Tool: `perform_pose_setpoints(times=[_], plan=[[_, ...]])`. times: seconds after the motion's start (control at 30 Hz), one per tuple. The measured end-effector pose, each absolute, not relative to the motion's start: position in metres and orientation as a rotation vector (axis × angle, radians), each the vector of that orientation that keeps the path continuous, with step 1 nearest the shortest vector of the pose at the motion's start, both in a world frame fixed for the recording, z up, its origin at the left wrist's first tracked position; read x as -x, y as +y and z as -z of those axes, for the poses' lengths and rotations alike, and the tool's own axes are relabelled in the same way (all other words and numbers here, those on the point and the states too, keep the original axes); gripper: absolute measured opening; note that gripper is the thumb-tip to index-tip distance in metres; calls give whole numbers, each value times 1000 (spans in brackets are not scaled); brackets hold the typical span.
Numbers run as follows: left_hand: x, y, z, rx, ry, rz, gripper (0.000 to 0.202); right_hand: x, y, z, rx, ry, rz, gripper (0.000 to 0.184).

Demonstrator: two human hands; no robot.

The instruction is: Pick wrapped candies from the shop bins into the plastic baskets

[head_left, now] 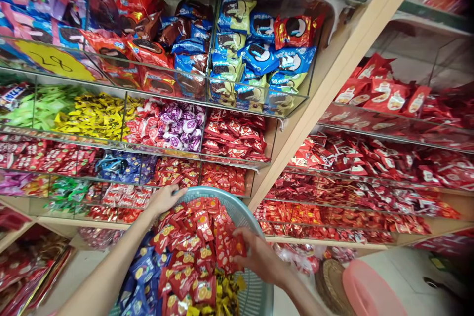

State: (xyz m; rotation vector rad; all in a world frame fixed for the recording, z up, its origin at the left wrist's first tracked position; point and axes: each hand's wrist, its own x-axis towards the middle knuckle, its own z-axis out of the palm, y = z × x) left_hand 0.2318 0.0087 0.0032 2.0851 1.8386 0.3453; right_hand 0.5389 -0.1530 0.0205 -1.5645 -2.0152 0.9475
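Observation:
A teal plastic basket (255, 286) sits low in front of me, filled with wrapped candies. My left hand (166, 200) is closed on its far rim, on the left side. My right hand (257, 256) reaches over the right rim, thumb and fingers curled around several red candy packets (226, 244). Beneath and beside it are more red packets with orange-slice prints (185, 242). Blue candy packets (142, 269) fill the basket's left part, and yellow candy wrappers (227, 296) show at the lower right.
Tiered shelf bins hold red candies (235, 133), purple-and-white candies (181, 123), yellow candies (96, 116) and cookie packs (261, 54). A wooden post (333, 69) divides the shelving. On the floor at right are a pink stool-like object (370, 289) and a round brown woven thing (331, 281).

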Motion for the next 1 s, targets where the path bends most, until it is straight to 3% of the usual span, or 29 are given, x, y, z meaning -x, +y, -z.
perform_pose_setpoints(times=[0.4,0.63,0.87,1.0], plan=[[-231,8,-6,-2074,1829,-336,42,-528,-158,-4,1855,-2454,-107,33],[-232,7,-8,-2065,1836,-349,39,-531,-153,-15,1847,-2410,-138,38],[-233,7,-6,-2072,1840,-372,41,-527,-72,-40,1645,-2198,-224,19],[-232,7,-4,-2084,1826,-392,46,-514,-4,-32,1762,-2156,-203,15]])
